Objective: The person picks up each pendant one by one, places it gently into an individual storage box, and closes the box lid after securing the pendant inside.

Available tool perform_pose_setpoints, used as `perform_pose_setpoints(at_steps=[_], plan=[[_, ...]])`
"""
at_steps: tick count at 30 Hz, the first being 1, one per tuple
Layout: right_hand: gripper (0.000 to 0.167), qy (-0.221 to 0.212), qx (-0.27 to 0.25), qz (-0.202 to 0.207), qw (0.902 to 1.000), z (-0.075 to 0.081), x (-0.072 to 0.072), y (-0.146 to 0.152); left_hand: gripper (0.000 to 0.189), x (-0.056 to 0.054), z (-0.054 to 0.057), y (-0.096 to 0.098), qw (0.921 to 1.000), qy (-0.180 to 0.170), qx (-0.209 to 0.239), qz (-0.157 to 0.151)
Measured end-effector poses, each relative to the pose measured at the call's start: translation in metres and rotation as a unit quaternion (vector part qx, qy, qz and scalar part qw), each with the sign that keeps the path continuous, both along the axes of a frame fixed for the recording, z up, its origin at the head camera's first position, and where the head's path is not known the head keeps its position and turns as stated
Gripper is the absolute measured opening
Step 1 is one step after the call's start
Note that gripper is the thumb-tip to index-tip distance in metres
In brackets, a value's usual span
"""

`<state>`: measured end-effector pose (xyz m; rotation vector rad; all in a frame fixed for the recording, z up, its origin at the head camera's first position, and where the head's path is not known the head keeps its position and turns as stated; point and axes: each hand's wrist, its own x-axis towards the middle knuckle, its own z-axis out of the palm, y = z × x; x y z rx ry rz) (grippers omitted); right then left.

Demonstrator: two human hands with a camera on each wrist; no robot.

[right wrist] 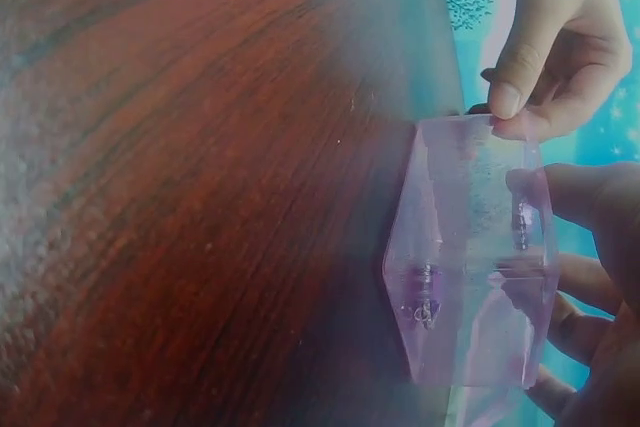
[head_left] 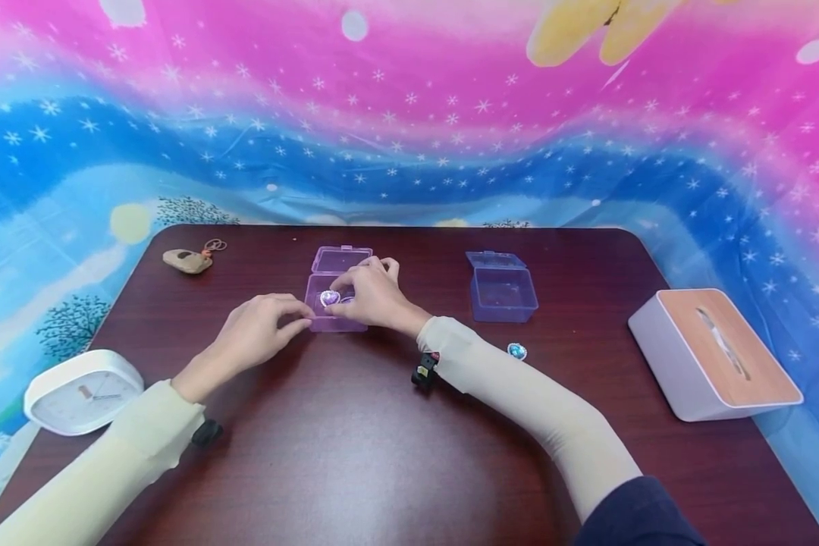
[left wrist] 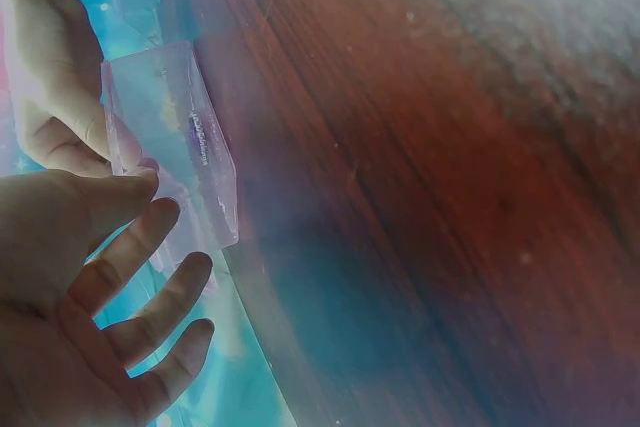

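Observation:
In the head view, a small pink see-through box (head_left: 337, 326) stands on the table with its lid folded back. My left hand (head_left: 262, 326) pinches its left front corner between thumb and index finger; the other fingers fan out in the left wrist view. My right hand (head_left: 375, 294) reaches into the box from the right and pinches a purple jewel (head_left: 329, 298) with a silvery beaded border, held above the box floor. Through the wall in the right wrist view, a second purple jewel (right wrist: 425, 302) shows low inside the box.
A blue see-through box (head_left: 505, 303) stands lid-up to the right, with a blue jewel (head_left: 516, 351) on the table before it. A tissue box (head_left: 717, 356) is far right. At left are a white clock (head_left: 85, 394) and a tan stone-like pendant (head_left: 187, 261).

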<state>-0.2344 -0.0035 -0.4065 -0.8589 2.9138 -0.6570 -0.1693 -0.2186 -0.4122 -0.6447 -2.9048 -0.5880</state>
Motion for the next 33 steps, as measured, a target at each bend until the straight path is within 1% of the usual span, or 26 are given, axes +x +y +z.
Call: perform_pose_setpoints(at_steps=[7, 14, 19, 23, 26, 28, 33], plan=[[0.036, 0.008, 0.007, 0.004, 0.9999, 0.0, -0.002, -0.003, 0.012, 0.0, -0.001, -0.001, 1.0, 0.003, 0.002, 0.004], [0.035, 0.001, 0.003, 0.005, 1.0, -0.004, -0.004, -0.01, 0.013, 0.001, -0.002, -0.001, 1.0, 0.003, 0.004, 0.004], [0.036, -0.001, 0.001, 0.01, 1.0, -0.007, -0.006, -0.012, 0.013, 0.001, -0.002, -0.001, 0.9999, 0.007, 0.001, 0.008], [0.035, -0.002, 0.003, 0.016, 0.9999, -0.006, -0.007, -0.011, 0.013, 0.002, -0.002, -0.001, 0.9999, 0.008, -0.002, 0.011], [0.037, 0.0, -0.002, 0.025, 0.9997, -0.001, -0.007, -0.005, 0.014, 0.002, -0.002, -0.001, 0.9999, 0.006, -0.005, 0.011], [0.039, -0.002, -0.013, 0.034, 0.9993, 0.005, -0.004, 0.002, 0.015, 0.002, -0.001, -0.001, 0.9999, 0.006, -0.006, 0.01], [0.041, -0.004, -0.044, 0.054, 0.9976, 0.024, 0.007, 0.033, 0.016, 0.002, 0.0, -0.001, 0.9999, 0.006, -0.011, 0.011]])
